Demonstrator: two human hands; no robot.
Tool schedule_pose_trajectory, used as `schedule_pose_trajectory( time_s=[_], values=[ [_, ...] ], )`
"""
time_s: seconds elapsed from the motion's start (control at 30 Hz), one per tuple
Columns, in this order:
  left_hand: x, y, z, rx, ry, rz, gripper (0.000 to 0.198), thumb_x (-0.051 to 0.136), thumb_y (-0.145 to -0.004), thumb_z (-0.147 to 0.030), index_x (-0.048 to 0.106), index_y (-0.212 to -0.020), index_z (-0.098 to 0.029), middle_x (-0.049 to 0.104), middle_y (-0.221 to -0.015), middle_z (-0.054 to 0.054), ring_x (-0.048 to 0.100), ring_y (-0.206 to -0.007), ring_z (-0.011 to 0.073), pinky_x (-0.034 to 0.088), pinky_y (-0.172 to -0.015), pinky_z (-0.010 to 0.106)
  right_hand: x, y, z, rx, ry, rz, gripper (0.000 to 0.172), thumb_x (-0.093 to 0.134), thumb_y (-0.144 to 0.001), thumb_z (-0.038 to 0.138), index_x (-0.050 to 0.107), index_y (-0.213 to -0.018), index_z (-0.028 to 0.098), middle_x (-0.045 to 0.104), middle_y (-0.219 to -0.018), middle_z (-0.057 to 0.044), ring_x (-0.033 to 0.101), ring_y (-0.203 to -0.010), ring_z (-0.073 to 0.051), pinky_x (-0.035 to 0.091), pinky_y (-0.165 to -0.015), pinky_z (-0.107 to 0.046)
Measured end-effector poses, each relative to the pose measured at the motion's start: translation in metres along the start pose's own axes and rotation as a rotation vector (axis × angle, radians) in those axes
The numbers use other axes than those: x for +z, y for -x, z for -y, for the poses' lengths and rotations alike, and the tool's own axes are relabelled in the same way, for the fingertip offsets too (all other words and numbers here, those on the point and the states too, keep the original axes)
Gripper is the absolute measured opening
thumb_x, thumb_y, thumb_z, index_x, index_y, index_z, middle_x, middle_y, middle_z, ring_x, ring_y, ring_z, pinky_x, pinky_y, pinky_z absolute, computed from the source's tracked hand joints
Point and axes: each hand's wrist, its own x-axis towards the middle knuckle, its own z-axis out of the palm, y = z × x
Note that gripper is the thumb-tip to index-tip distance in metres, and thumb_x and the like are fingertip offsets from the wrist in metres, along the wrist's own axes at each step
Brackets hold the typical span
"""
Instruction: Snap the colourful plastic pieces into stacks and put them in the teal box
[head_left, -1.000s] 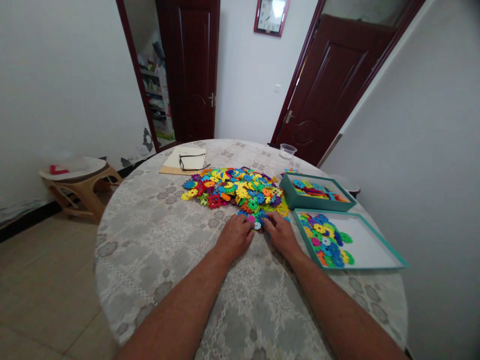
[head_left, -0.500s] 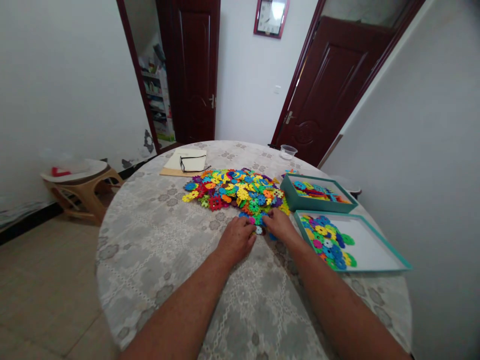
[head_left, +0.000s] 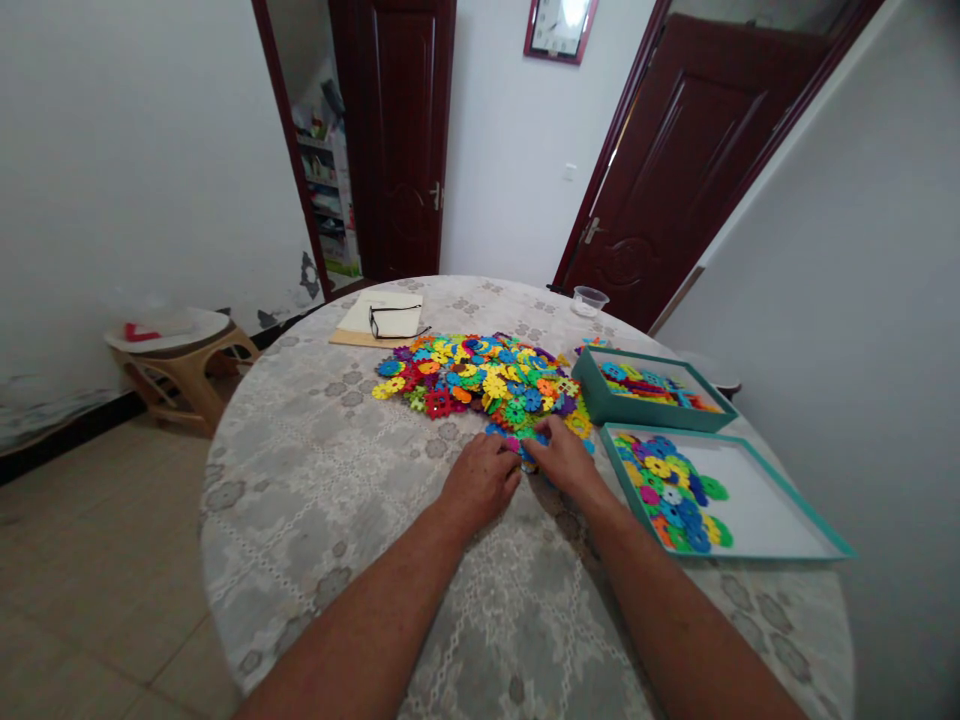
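A heap of colourful plastic snowflake discs (head_left: 491, 378) lies on the round table. At its near edge, my left hand (head_left: 480, 480) is closed, with thumb and fingertips pinching at a small group of joined-looking discs that includes a pink disc (head_left: 512, 444). Facing it from the right, my right hand (head_left: 564, 458) has its fingers bent and closed on the other side of the same group, by a green disc (head_left: 529, 434). My fingers partly cover these pieces, so how they fit together cannot be made out.
Right of the heap stands a green box (head_left: 652, 412) with more pieces inside. Nearer me, a shallow white tray (head_left: 772, 515) holds several discs along its left side. Glasses (head_left: 397, 322) lie on paper at the back left; a clear plastic bowl (head_left: 589, 301) sits at the far edge.
The view has shifted slightly, moving the scene rightward. A white disc seen between my hands is now mostly hidden. Both hands stay at the same group of discs, with small finger movements.
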Motion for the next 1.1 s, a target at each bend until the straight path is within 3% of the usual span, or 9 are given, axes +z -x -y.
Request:
schedule_pose_trajectory(
  time_s=[0.13, 0.37, 0.63, 0.77, 0.9, 1.1],
  values=[
    [-0.001, -0.001, 0.001, 0.026, 0.015, 0.028, 0.014, 0.067, -0.091, -0.02, 0.073, -0.103, -0.021, 0.07, -0.109, 0.01, 0.061, -0.108, 0.0262, 0.049, -0.1, 0.043, 0.001, 0.003, 0.006, -0.05, -0.056, 0.053, 0.038, 0.07, -0.086, 0.035, 0.068, -0.121, 0.019, 0.075, -0.109, -0.009, 0.069, -0.101, -0.025, 0.049, -0.085, -0.032],
    [-0.005, -0.001, 0.0, 0.002, 0.068, 0.03, 0.016, 0.068, -0.089, -0.016, 0.07, -0.104, -0.022, 0.072, -0.108, 0.008, 0.063, -0.108, 0.0252, 0.05, -0.098, 0.041, 0.0, 0.005, 0.012, -0.155, -0.031, 0.143, 0.02, 0.063, -0.09, 0.033, 0.072, -0.102, 0.019, 0.076, -0.099, -0.006, 0.066, -0.091, -0.022, 0.045, -0.078, -0.029],
    [-0.006, 0.001, 0.001, -0.044, 0.095, -0.033, 0.017, 0.067, -0.089, -0.018, 0.067, -0.106, -0.022, 0.07, -0.11, 0.008, 0.062, -0.107, 0.025, 0.05, -0.097, 0.039, -0.009, 0.003, 0.011, -0.151, -0.106, 0.098, 0.02, 0.062, -0.088, 0.038, 0.067, -0.081, 0.02, 0.068, -0.078, 0.0, 0.059, -0.076, -0.019, 0.038, -0.066, -0.026],
    [-0.008, 0.0, 0.0, -0.013, 0.071, -0.031, 0.023, 0.068, -0.088, -0.019, 0.068, -0.111, -0.02, 0.068, -0.113, 0.01, 0.06, -0.109, 0.0266, 0.05, -0.097, 0.04, -0.029, 0.005, 0.015, -0.091, -0.186, 0.087, 0.021, 0.062, -0.087, 0.039, 0.066, -0.078, 0.02, 0.064, -0.073, 0.001, 0.056, -0.074, -0.018, 0.037, -0.063, -0.025],
    [-0.009, -0.002, 0.002, -0.001, 0.042, -0.004, 0.021, 0.067, -0.089, -0.021, 0.068, -0.11, -0.021, 0.067, -0.11, 0.01, 0.06, -0.107, 0.0277, 0.05, -0.095, 0.042, -0.058, 0.016, 0.014, -0.103, -0.221, 0.097, 0.021, 0.062, -0.09, 0.039, 0.068, -0.086, 0.019, 0.066, -0.082, 0.001, 0.058, -0.08, -0.017, 0.039, -0.067, -0.025],
    [-0.01, -0.006, 0.006, 0.03, 0.007, 0.02, 0.015, 0.06, -0.093, -0.023, 0.069, -0.105, -0.02, 0.068, -0.106, 0.011, 0.06, -0.103, 0.0284, 0.051, -0.093, 0.043, -0.111, 0.042, -0.021, -0.085, -0.086, -0.01, 0.018, 0.059, -0.092, 0.037, 0.068, -0.097, 0.021, 0.07, -0.093, -0.001, 0.06, -0.086, -0.019, 0.042, -0.076, -0.027]
  ],
)
